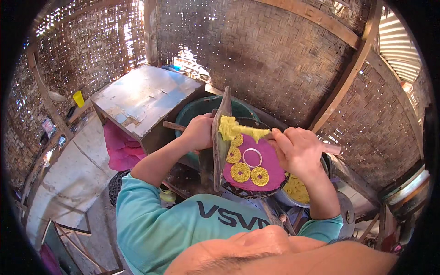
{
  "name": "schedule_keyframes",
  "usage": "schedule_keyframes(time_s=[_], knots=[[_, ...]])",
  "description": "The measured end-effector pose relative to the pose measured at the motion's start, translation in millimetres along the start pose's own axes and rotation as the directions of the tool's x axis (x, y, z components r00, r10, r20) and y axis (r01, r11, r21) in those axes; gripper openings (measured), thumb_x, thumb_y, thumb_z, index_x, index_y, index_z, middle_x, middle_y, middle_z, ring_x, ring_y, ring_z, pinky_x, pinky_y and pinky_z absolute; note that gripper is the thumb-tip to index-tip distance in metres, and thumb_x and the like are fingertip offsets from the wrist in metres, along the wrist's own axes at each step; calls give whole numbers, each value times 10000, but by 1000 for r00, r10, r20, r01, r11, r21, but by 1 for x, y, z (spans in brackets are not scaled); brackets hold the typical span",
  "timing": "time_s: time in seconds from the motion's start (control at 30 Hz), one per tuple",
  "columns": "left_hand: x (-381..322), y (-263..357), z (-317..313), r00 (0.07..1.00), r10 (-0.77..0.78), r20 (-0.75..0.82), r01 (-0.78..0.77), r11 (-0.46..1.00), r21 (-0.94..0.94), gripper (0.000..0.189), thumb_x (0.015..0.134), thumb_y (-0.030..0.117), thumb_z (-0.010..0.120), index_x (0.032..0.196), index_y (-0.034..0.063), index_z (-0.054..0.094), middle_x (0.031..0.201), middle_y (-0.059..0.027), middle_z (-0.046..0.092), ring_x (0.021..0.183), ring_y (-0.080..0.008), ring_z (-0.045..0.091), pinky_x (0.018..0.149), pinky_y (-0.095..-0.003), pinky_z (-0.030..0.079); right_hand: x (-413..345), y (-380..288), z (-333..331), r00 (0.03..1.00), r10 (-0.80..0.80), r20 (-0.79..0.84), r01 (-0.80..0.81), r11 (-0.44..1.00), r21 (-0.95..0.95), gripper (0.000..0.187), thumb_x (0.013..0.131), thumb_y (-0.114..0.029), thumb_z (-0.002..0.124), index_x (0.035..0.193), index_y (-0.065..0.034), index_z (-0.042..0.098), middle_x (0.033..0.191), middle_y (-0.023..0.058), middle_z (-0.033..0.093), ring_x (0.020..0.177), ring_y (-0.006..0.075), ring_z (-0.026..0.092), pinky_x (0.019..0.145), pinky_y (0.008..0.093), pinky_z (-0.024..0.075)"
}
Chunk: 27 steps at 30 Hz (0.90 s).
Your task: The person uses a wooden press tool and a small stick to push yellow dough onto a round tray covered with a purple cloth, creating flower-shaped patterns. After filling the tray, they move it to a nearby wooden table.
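Observation:
My left hand (199, 132) is closed around the back of an upright wooden board (222, 154), where a stick-like wooden handle (173, 126) juts out to the left. My right hand (302, 147) grips a tool whose flat wooden handle (332, 148) shows past the wrist side; its working end is hidden. Soft yellow dough (237, 129) clings to the board's face and stretches across to my right fingertips. Below it lies a magenta sheet (271, 165) on a dark round basket. Several yellow textured dough rings (240, 172) and a white ring (261, 158) rest on this sheet.
A metal pot (297, 189) with more yellow dough stands below my right forearm. Behind the board is a green tub (196, 106). A worn wooden box (147, 96) stands at the left, pink cloth (120, 146) hanging beside it. Woven bamboo walls (268, 62) close off the back.

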<state>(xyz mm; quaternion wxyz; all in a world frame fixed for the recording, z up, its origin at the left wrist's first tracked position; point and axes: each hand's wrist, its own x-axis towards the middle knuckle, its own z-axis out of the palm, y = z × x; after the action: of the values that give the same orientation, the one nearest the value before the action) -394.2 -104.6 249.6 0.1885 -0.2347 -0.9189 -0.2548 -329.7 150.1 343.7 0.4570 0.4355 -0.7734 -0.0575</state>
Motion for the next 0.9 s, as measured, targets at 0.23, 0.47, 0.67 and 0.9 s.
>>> schedule_keyframes(time_s=[0.23, 0.47, 0.67, 0.9], knots=[[9, 24, 5, 990, 20, 139, -19, 1000, -8, 360, 638, 339, 626, 891, 83, 618, 874, -175, 585, 813, -339, 564, 743, -402, 454, -4, -27, 35, 983, -101, 151, 113, 991, -72, 190, 677, -165, 537, 849, -85, 533, 678, 9, 480, 609, 139, 497, 497, 282, 372], [12, -9, 8, 982, -69, 176, 107, 971, -215, 317, 659, 305, 615, 827, 36, 614, 786, -197, 602, 779, -362, 567, 701, -415, 450, -26, -1, 16, 997, -7, 81, 6, 1000, 12, 246, 656, -127, 588, 898, -90, 575, 673, 15, 494, 607, 163, 507, 519, 300, 392], [7, -26, -18, 986, -94, 134, 129, 952, -278, 321, 665, 286, 611, 840, 16, 593, 772, -218, 587, 789, -378, 554, 671, -414, 441, -33, 21, 18, 953, 293, -77, -268, 933, 242, 297, 567, -79, 704, 844, -82, 596, 599, 68, 547, 518, 229, 544, 468, 344, 422], [15, -48, -2, 991, 115, 70, -75, 905, -419, 337, 656, 286, 611, 827, -2, 574, 764, -208, 585, 765, -374, 555, 643, -398, 434, -53, 13, 48, 918, 382, 106, -387, 806, 448, 251, 608, -94, 711, 831, -67, 600, 660, 82, 579, 567, 229, 574, 503, 320, 447]])
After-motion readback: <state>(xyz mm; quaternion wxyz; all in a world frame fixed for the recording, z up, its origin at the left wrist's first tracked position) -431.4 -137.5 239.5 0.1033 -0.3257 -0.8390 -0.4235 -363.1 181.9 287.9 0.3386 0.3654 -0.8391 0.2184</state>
